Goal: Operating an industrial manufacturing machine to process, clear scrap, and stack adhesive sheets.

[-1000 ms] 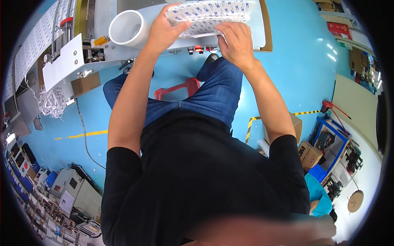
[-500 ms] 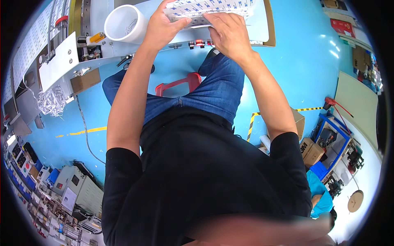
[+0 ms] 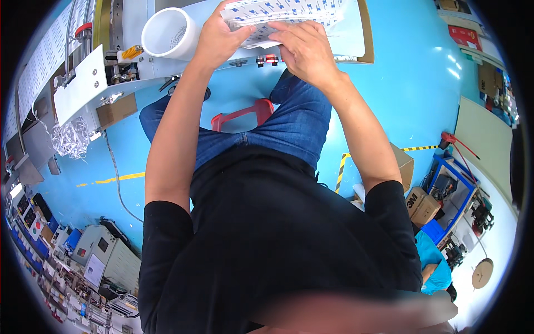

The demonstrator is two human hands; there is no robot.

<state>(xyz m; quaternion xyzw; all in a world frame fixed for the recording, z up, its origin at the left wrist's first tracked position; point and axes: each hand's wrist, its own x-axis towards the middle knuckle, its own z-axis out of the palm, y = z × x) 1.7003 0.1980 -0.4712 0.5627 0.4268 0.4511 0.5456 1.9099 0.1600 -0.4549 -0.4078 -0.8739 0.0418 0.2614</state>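
The left hand [image 3: 218,40] is gripping blue-printed sheets [image 3: 283,11] over the bench [image 3: 353,33], beside the cup [image 3: 192,40]. The right hand [image 3: 308,54] is touching them, its grip unclear. Black lettering is marking a box [image 3: 425,210]

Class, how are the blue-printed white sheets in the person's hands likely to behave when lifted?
The blue-printed white sheets would probably flex, since their edges look thin. They may slide or fan apart, as several separate layers show.
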